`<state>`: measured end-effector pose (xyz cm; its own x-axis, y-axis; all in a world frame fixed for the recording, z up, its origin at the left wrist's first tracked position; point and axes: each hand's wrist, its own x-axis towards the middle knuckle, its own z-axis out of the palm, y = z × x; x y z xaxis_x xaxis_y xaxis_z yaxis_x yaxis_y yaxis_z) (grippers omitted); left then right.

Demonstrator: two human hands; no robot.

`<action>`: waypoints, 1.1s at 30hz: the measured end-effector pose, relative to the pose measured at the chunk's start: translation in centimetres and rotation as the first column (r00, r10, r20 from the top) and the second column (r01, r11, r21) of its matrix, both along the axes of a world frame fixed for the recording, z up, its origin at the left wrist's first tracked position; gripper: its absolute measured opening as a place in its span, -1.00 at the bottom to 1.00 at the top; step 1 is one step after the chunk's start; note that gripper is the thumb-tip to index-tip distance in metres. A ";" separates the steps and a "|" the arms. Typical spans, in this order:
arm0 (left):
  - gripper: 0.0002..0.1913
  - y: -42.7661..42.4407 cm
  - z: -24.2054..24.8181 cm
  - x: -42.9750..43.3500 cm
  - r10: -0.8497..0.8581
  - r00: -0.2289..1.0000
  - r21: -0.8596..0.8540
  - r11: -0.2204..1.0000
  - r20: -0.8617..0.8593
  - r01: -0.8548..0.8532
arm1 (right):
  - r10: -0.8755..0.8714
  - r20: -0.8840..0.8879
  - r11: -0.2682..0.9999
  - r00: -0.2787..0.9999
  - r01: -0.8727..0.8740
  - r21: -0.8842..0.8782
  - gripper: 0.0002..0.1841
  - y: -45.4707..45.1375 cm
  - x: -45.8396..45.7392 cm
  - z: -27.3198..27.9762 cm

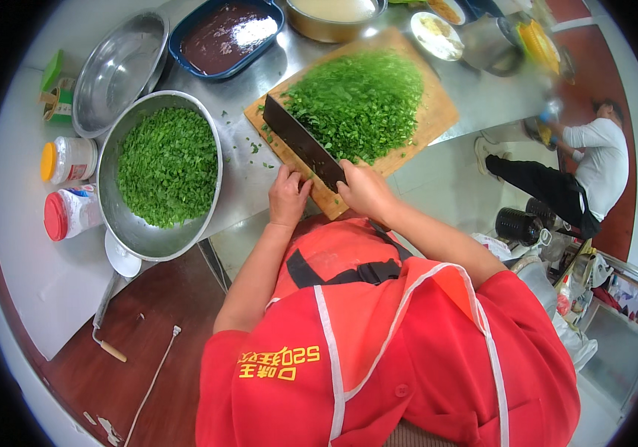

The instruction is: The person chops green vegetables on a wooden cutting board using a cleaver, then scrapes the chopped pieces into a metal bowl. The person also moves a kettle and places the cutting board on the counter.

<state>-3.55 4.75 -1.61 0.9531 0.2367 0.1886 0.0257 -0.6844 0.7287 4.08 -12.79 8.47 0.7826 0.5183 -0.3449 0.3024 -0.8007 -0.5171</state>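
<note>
My right hand (365,189) grips the handle end of a cleaver (305,144) with a broad dark blade. The blade lies along the near left part of a wooden cutting board (433,120), beside a wide heap of chopped green herbs (358,100). My left hand (289,195) rests at the board's near left edge, fingers bent, close to the blade's lower side; whether it pinches the board's edge cannot be told. Left of the board, a large metal bowl (215,184) holds more chopped greens (168,167). Small green bits are scattered on the metal table (246,190) between bowl and board.
An empty metal basin (121,72), a blue tub (174,47) of dark red content and a round pan (324,31) of pale liquid stand behind. Two lidded plastic jars (76,160) (73,212) are at the left. A white plate (436,36) lies beyond the board. Another person (598,145) is at the right.
</note>
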 end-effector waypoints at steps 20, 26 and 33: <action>-0.84 0.7 -0.1 0.2 -0.016 0.999 -0.010 1.000 0.041 0.016 | 0.020 0.081 1.000 0.997 -0.019 -0.013 -0.77 1.9 0.5 -1.0; -0.85 0.7 0.3 0.2 -0.077 0.994 0.043 0.996 0.075 0.074 | -0.003 0.122 0.999 0.993 -0.003 0.054 -0.79 3.4 1.9 -2.1; -0.86 0.9 0.1 1.5 -0.023 0.999 -0.063 0.998 0.024 0.024 | 0.118 0.109 0.993 0.987 -0.120 0.010 -0.80 2.6 3.6 -1.3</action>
<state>-2.04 5.67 -1.50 0.9541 0.2263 0.1963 -0.0074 -0.6373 0.7705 7.73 -10.23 7.21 0.7471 0.6150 -0.2521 0.4499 -0.7471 -0.4893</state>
